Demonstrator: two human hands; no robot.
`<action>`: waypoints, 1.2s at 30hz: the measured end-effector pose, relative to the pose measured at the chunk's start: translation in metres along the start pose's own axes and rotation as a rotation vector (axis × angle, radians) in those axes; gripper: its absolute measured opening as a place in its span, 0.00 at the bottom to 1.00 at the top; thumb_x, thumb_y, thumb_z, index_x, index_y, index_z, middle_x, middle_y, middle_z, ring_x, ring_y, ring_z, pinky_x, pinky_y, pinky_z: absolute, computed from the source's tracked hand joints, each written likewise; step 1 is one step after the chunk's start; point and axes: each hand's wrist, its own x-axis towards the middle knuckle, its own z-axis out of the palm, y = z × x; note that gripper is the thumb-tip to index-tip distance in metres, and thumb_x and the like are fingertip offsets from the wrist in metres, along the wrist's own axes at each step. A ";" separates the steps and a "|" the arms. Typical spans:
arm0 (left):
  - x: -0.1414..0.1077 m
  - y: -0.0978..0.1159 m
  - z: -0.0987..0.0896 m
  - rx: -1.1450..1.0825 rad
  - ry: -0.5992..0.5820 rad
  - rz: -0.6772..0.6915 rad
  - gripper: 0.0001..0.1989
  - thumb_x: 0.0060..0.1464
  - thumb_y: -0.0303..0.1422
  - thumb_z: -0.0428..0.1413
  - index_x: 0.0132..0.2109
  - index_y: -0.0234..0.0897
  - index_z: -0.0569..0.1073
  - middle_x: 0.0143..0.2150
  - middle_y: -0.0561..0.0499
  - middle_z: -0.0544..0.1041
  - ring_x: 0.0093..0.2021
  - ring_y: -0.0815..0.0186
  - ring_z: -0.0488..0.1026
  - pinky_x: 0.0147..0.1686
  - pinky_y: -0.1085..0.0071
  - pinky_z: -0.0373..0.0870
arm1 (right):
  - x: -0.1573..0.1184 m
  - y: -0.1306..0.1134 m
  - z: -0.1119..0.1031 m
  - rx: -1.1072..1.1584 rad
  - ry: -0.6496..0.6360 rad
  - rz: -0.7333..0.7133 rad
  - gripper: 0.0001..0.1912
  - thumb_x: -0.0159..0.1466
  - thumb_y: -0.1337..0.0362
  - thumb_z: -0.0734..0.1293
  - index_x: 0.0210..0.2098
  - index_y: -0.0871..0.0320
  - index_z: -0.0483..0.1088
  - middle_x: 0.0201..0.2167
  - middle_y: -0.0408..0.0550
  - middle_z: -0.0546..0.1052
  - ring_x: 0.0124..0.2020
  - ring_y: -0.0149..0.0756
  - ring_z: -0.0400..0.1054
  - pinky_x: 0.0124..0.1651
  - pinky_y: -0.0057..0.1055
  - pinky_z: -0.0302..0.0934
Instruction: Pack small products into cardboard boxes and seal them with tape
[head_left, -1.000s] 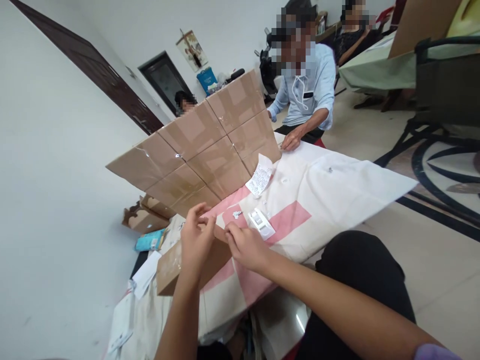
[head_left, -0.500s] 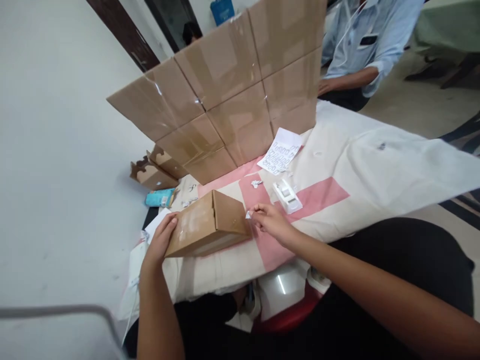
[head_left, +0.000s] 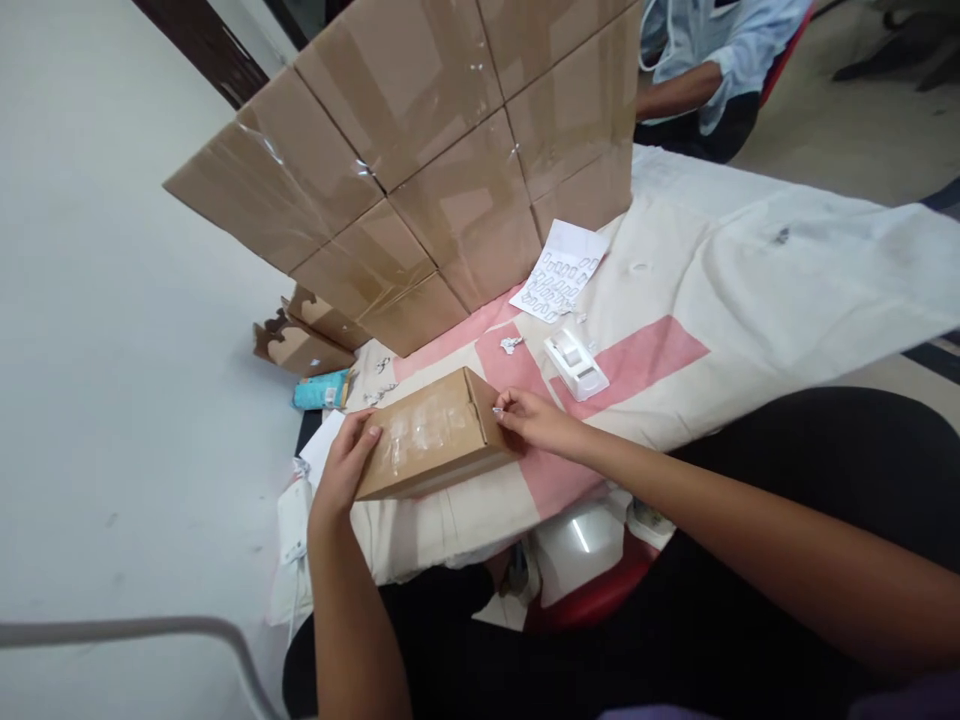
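Right grip pinches a barely visible white scrap; left grip clasps the box.

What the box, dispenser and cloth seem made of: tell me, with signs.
Box: cardboard, judging by its matte brown faces and folded edges; the shiny tape on top looks like clear plastic film. Dispenser: probably hard plastic, white and smooth, with a moulded-looking shape. Cloth: matte fabric, shown by its soft wrinkles; the fibre can't be told.
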 end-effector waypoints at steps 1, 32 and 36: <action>0.000 -0.001 0.000 0.014 0.001 0.005 0.25 0.58 0.53 0.57 0.54 0.41 0.72 0.56 0.47 0.74 0.61 0.51 0.68 0.64 0.60 0.60 | 0.001 -0.001 -0.002 -0.054 0.042 -0.041 0.16 0.54 0.58 0.75 0.35 0.55 0.66 0.30 0.40 0.68 0.31 0.32 0.62 0.34 0.29 0.55; -0.001 0.004 0.002 0.046 0.043 -0.035 0.30 0.56 0.57 0.56 0.54 0.39 0.72 0.57 0.46 0.76 0.61 0.51 0.70 0.62 0.60 0.64 | -0.050 0.023 0.046 -0.064 0.352 -0.276 0.21 0.65 0.69 0.59 0.53 0.54 0.75 0.46 0.50 0.71 0.50 0.38 0.70 0.59 0.40 0.63; -0.001 0.004 0.002 0.059 0.052 -0.032 0.28 0.57 0.57 0.55 0.53 0.40 0.73 0.56 0.46 0.76 0.62 0.51 0.69 0.64 0.59 0.62 | -0.060 0.032 0.056 -0.065 0.367 -0.279 0.26 0.62 0.71 0.60 0.58 0.52 0.71 0.50 0.51 0.68 0.54 0.39 0.68 0.61 0.41 0.64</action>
